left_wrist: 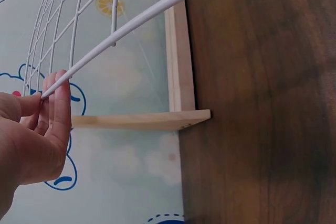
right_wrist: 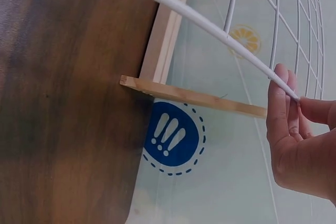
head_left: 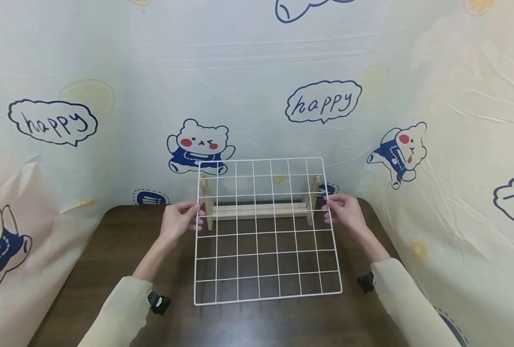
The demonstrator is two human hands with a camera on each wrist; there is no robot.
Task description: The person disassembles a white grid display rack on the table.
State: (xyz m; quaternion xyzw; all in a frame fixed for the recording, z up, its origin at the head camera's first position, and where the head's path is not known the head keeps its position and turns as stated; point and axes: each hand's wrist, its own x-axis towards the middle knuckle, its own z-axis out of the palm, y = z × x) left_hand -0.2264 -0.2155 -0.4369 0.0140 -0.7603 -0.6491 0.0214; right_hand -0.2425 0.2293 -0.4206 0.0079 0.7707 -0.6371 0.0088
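- White wire grid (head_left: 257, 233) between the two hands; spans the gap from one to the other, top edge beyond them, bottom edge on the near side toward the person; whether it touches the table (head_left: 131, 250) can't tell.
- Left hand (head_left: 180, 219): thumb and fingers pinch the grid's left side wire, above that edge's midpoint; right hand (head_left: 345, 211): same pinch on the right side wire, roughly level with the left; both grasping, neither free.
- Wooden stand (head_left: 245, 208) behind the grid, between the hands – two uprights plus a crossbar, seen through the mesh; the left upright (left_wrist: 142, 120) is near the left hand, the right upright (right_wrist: 194, 95) near the right; grid-to-stand contact can't tell.
- Handling, judged by look: grid likely light, fairly stiff, maybe a little flex across the middle; coated wire looks smooth, so could slide or swivel in a fingertip pinch; not fragile, though thin wires might bend if forced.
- Best hold – thicker outer frame, both side wires, hands level, as now; thin inner wires a poorer choice; the lower part, nearer the person than the hands, probably wants to swing.
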